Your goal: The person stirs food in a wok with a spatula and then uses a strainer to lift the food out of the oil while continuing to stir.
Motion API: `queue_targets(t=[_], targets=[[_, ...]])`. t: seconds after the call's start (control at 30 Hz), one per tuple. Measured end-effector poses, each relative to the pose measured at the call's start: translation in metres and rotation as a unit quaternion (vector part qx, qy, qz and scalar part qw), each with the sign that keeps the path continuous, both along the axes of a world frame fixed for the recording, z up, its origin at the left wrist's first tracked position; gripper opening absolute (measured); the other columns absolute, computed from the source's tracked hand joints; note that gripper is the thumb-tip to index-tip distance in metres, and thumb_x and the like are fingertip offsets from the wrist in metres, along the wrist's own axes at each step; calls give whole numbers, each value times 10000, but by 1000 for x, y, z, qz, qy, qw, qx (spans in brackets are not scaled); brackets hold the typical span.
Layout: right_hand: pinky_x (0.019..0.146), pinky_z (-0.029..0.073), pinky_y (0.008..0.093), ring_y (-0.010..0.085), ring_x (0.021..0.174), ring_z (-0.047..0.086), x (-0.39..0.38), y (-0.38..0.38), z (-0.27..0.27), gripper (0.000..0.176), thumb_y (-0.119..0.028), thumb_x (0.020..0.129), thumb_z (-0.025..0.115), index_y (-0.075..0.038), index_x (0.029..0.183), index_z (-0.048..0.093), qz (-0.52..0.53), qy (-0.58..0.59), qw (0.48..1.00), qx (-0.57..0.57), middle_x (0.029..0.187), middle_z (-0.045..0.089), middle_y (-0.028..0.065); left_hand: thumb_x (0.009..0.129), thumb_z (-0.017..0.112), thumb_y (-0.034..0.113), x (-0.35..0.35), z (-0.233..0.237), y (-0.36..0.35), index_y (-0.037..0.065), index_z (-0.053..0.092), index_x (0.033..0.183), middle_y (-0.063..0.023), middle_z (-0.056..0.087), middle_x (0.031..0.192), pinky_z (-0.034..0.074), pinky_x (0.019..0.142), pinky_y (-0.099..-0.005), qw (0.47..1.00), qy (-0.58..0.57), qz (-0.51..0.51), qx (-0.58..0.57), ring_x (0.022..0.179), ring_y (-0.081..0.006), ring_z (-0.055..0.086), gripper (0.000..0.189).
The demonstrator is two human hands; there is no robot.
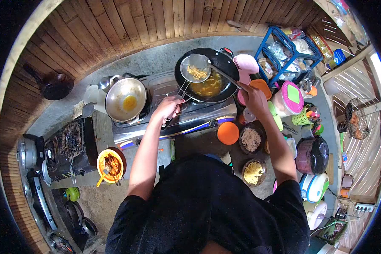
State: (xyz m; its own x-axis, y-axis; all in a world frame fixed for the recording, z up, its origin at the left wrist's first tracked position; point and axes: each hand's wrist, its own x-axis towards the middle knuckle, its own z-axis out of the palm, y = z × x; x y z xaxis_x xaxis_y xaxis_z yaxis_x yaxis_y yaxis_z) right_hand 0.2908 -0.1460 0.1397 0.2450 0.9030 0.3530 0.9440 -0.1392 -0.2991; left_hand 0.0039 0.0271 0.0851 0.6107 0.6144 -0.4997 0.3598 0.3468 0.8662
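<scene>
My left hand (171,108) is closed around the wire handle of a mesh strainer (184,67), which hangs over the left part of a black wok (229,63). Golden fried pieces (196,72) lie in the strainer. In my right hand (255,99) is the handle of a metal spatula (225,75); its blade is at the strainer's upper rim. Brownish oil (206,89) fills the wok's bottom beneath. The wok rests on a gas stove (173,122). Left of it stands a lighter metal pan (112,101) with a little yellow oil.
An orange bowl (101,163) of red sauce sits at the left. On the right are an orange lid (228,133), bowls of pale ground food (250,139) and yellow pieces (253,172), a pink tub (280,101) and a blue rack (262,44). A grill rack (72,139) lies far left.
</scene>
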Motion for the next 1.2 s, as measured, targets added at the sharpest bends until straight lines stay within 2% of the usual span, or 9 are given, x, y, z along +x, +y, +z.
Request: queue_targets(t=[0.23, 0.3, 0.43, 0.6, 0.93, 1.0, 1.03, 1.07, 1.2], targets=[[630, 511, 452, 360, 723, 637, 3, -5, -5, 269, -183, 881, 548, -160, 1133, 638, -11, -35, 999, -19, 873, 657, 176, 907, 539, 189, -3, -2, 2, 48, 567, 918, 8, 469, 539, 316, 394, -251, 1000, -3, -4, -3, 429, -94, 424, 144], [629, 504, 472, 369, 744, 638, 6, -6, -10, 267, -176, 883, 544, -145, 1131, 638, -8, 17, 999, 30, 854, 657, 192, 906, 541, 187, -3, -2, 3, 44, 568, 924, 6, 472, 539, 319, 396, -251, 1000, -8, -1, -2, 429, -93, 423, 147], [637, 498, 488, 384, 758, 636, 26, -8, -11, 261, -174, 890, 536, -124, 1125, 637, -59, 92, 994, 8, 826, 653, 209, 903, 548, 184, -5, 3, 2, 36, 569, 928, 1, 481, 541, 324, 398, -252, 1000, -6, 9, 10, 429, -91, 424, 152], [645, 503, 478, 390, 743, 633, 59, -9, -44, 234, -188, 894, 551, -119, 1095, 650, -105, -2, 994, 6, 828, 642, 216, 899, 563, 195, -7, -9, 7, 34, 568, 907, 0, 488, 547, 334, 397, -250, 1000, 0, 9, 17, 432, -92, 431, 161], [668, 508, 477, 396, 787, 634, 69, -10, -81, 227, -208, 888, 563, -113, 1071, 658, -138, -36, 988, -58, 827, 651, 211, 894, 566, 225, -7, -3, 2, 42, 591, 946, 14, 466, 541, 303, 391, -242, 1000, -6, 18, 19, 428, -89, 417, 191], [659, 509, 432, 348, 774, 659, 74, -10, -81, 231, -189, 881, 575, -95, 1071, 669, -69, 83, 994, -20, 824, 665, 198, 896, 560, 230, -8, -2, 2, 49, 610, 998, 18, 448, 529, 278, 389, -236, 999, -4, 26, 19, 420, -85, 396, 214], [659, 509, 432, 348, 774, 659, 75, -11, -78, 231, -189, 881, 575, -95, 1071, 669, -69, 84, 994, -20, 824, 665, 198, 893, 559, 224, -9, -1, 3, 48, 596, 925, 11, 465, 530, 299, 388, -244, 999, -9, 22, 29, 421, -92, 417, 183], [645, 504, 405, 300, 747, 664, 77, -13, -74, 236, -184, 879, 584, -82, 1074, 670, -66, 113, 990, -52, 822, 674, 181, 890, 558, 218, -9, -1, 3, 48, 582, 853, 4, 482, 530, 320, 387, -253, 999, -14, 18, 38, 421, -99, 439, 176], [588, 470, 327, 150, 642, 608, 84, -13, -62, 261, -192, 885, 597, -55, 1097, 664, -76, 171, 966, -177, 754, 673, 109, 886, 564, 234, -10, -9, 9, 58, 586, 802, 1, 480, 513, 315, 381, -258, 999, -13, 17, 47, 405, -105, 437, 196]])
